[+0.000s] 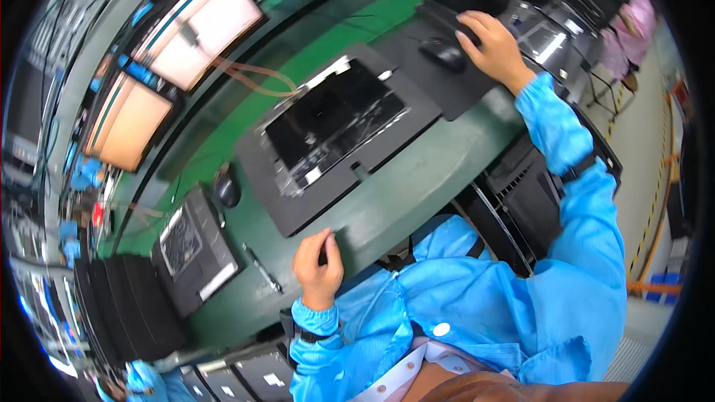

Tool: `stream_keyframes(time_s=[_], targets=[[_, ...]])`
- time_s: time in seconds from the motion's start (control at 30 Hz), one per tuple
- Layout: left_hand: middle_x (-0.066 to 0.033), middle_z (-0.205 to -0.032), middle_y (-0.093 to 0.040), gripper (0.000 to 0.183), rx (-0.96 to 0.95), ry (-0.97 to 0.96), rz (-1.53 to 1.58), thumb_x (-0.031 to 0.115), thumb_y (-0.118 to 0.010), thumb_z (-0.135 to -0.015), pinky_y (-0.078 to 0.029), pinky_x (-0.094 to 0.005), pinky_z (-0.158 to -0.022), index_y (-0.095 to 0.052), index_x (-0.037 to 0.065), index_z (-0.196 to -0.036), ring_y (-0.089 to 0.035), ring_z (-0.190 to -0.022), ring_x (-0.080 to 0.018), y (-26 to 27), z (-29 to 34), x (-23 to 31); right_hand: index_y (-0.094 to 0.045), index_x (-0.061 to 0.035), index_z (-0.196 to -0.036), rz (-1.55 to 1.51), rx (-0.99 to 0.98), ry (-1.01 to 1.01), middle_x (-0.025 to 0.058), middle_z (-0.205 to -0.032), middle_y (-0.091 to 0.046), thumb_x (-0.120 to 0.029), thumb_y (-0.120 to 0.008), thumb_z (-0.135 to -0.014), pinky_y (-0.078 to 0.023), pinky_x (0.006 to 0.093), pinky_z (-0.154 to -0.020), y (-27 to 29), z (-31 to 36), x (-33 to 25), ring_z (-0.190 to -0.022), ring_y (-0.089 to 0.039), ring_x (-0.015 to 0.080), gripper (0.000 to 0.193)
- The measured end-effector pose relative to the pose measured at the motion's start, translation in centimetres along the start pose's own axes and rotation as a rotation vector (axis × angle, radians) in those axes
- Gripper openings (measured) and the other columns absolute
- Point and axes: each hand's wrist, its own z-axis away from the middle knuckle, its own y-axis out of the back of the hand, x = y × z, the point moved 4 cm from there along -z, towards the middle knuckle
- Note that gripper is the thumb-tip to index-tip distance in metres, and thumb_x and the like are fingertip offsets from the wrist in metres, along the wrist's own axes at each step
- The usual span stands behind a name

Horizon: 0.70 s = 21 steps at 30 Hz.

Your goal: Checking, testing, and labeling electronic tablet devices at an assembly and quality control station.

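Head view: right fingers [482,21] parted, empty, beside mouse [445,53]; left fingers [310,246] half-curled, thumb apart, seemingly empty; black panel [335,115] between both hands, perhaps scuffed if a leftward sweep shoved the mouse across.

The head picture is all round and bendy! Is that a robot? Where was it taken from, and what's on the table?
No robot here: these are a person's own arms in blue sleeves. A wide fisheye camera on their head looks down, so straight things look curved.

The right hand is spread beside a black mouse; I can't tell if they touch. The left hand is loosely curled near the edge of the green table. I see nothing held in either.

In the middle, a shiny dark panel lies on a dark mat. A pen lies farther left.
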Motion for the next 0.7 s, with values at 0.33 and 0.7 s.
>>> stream_keyframes(time_s=[0.33, 0.7], targets=[[-0.0100, -0.072, -0.065, 0.022, 0.161, -0.061, 0.044, -0.004, -0.072, -0.078, -0.046, -0.0362, -0.051, -0.073, 0.002, -0.099, -0.061, -0.058, -0.0244, 2.1, 0.6, -0.1, -0.070, -0.0012, -0.098, -0.796, -0.344, 0.427, 0.0126, -0.090, -0.068, -0.006, -0.078, -0.077, -0.053, 0.0410, -0.068, -2.5, 2.1, -28.1, -0.079, -0.066, 0.0318, 0.023], [-0.0034, -0.061, -0.046, 0.029, 0.488, -0.406, -0.037, -0.001, -0.070, -0.071, -0.034, -0.0355, -0.045, -0.068, 0.003, -0.099, -0.048, -0.050, -0.0221, 5.1, 5.5, 4.1, -0.064, -0.0047, -0.124, -0.683, -0.345, 1.218, 0.0126, -0.110, -0.061, -0.014, -0.060, -0.081, -0.050, 0.0396, -0.085, -5.9, -0.2, -49.5, -0.097, -0.061, 0.0291, 0.044]])
